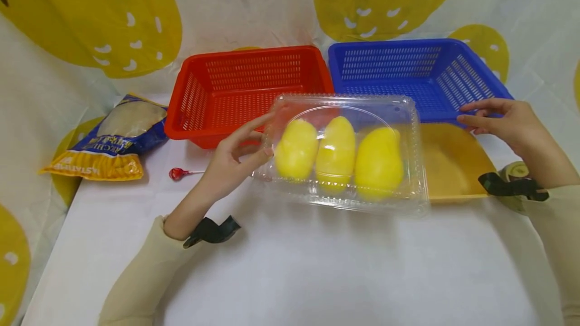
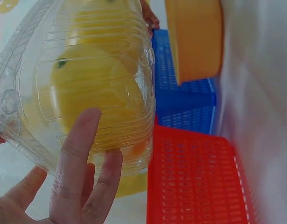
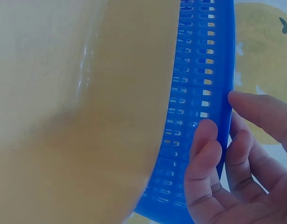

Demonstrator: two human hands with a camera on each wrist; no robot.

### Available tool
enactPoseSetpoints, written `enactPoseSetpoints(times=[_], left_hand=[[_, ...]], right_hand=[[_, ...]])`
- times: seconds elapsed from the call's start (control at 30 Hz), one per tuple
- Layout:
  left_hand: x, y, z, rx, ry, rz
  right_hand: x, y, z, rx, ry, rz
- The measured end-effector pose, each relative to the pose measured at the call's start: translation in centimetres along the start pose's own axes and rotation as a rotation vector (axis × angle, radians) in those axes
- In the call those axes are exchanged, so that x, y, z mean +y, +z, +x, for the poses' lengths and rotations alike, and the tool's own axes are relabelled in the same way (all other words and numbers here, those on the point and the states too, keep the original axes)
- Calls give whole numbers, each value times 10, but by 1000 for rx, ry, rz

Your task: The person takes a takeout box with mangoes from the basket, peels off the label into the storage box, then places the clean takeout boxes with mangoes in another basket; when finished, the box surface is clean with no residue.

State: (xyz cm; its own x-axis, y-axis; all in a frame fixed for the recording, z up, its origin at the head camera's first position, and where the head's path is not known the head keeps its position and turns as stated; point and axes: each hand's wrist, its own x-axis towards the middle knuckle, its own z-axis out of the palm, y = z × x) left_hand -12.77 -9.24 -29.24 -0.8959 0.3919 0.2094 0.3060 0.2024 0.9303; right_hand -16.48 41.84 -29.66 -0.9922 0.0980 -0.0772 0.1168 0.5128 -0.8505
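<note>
My left hand grips the left side of a clear plastic clamshell box, thumb in front and fingers against the ridged wall. Three yellow mangoes lie side by side inside it. The box is tilted toward the head camera, over the front of the red basket. At the front right corner of the blue basket, my right hand holds the rim, as the right wrist view shows, with fingers on both sides of it. A yellow-orange plastic tub stands directly before that basket, partly behind the box.
On the left lies a blue and yellow pasta bag. A red-wrapped lollipop rests in front of the red basket. Beside the tub, a can is partly covered by the dark right wrist strap. A patterned cloth hangs behind.
</note>
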Motion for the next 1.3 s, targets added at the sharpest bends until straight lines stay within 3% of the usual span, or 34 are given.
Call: enactPoseSetpoints(times=[0.37,0.7,1.17,1.3], left_hand=[[1,6,21,10,93,-20],[1,7,42,45,90,-19],[-3,23,72,107,147,-70],[-4,27,80,110,129,-86]], right_hand=[[-1,1,-1,6,10,-12],[0,0,0,-1,28,-27],[1,0,-1,8,22,13],[1,0,-1,8,12,39]])
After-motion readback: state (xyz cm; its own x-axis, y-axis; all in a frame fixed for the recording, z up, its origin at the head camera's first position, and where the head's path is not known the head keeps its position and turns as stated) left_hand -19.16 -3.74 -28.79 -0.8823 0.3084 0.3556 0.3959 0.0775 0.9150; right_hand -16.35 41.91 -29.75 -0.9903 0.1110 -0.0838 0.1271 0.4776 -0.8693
